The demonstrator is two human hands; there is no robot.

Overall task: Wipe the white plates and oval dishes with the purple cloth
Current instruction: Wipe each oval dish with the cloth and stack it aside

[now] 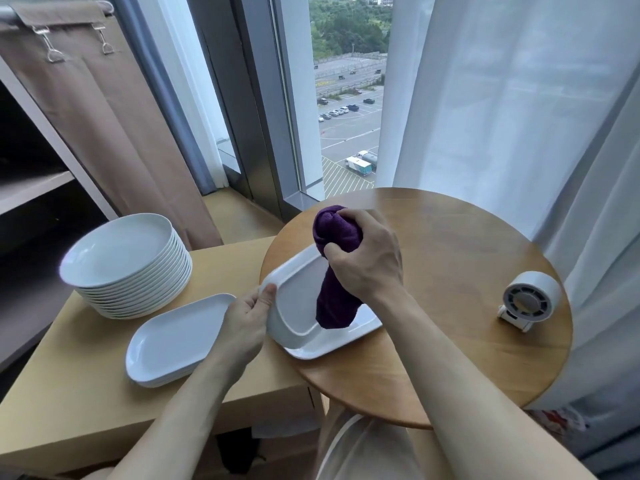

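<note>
Tilted oval dish (298,296) on the round table (450,271): I am pinching its rim with my left hand (246,323) while my right hand (367,261) is gripping the bunched purple cloth (337,306) against the inside. Best practice is wiping in firm, overlapping strokes while bracing the tilt.

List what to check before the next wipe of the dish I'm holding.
1. Left hand grips the tilted dish by its rim: ok.
2. Right hand grips the purple cloth: ok.
3. Cloth's lower end reaches inside the tilted dish: ok.
4. Tilted dish is propped on the flat dish on the round table: ok.
5. Flat dish sits fully on the table, not over its edge: cannot tell.
6. Fan stands apart from the dishes: ok.
</note>
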